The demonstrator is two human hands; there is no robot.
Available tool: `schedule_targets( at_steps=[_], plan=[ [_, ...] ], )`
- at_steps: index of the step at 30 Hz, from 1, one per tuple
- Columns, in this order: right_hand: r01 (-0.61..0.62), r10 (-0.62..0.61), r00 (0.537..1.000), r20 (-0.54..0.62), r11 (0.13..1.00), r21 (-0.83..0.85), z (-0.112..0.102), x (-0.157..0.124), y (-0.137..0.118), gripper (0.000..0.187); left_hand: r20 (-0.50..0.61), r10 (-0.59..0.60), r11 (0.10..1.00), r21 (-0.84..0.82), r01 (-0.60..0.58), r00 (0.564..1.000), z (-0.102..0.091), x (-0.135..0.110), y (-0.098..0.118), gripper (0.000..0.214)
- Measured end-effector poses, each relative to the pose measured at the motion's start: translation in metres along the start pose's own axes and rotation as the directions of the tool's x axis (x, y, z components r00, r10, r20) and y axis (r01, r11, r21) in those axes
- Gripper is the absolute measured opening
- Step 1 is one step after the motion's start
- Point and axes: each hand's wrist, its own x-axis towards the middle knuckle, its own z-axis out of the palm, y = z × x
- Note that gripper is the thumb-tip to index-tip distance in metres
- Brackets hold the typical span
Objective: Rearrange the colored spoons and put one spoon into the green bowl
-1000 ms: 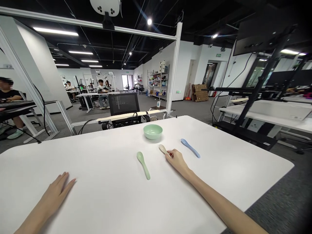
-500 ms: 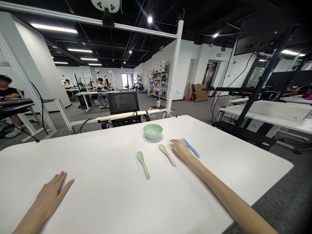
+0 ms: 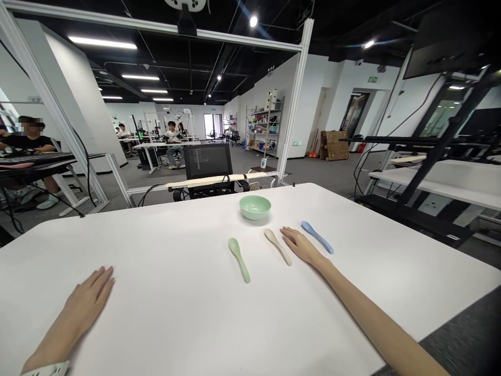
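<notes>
Bowl on table; nearside of bowl, green spoon, beige spoon, blue spoon. Right hand near-right of bowl, left hand far left; grips flattened, empty. Step seemingly pause; grasping calls for curled fingers.

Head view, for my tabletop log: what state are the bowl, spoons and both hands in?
Green bowl: upright on the white table
Green spoon: lying, not held
Beige spoon: lying, not held
Blue spoon: lying, not held
Left hand: palm down, holding nothing
Right hand: palm down, holding nothing
</notes>
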Motion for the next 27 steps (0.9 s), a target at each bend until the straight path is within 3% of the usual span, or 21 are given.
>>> schedule_targets(
  at_steps=[19, 27],
  plan=[
    [-0.042, 0.041, 0.999, 0.023, 0.999, 0.015, -0.006, -0.003, -0.008, 0.048, 0.007, -0.039, 0.998, 0.057, 0.038, 0.999, -0.003, -0.007, 0.012, 0.086],
    [-0.158, 0.168, 0.982, -0.090, 0.982, 0.108, -0.020, -0.009, -0.045, 0.045, 0.018, -0.039, 0.996, 0.078, 0.037, 0.999, -0.002, -0.007, 0.010, 0.082]
  ],
)
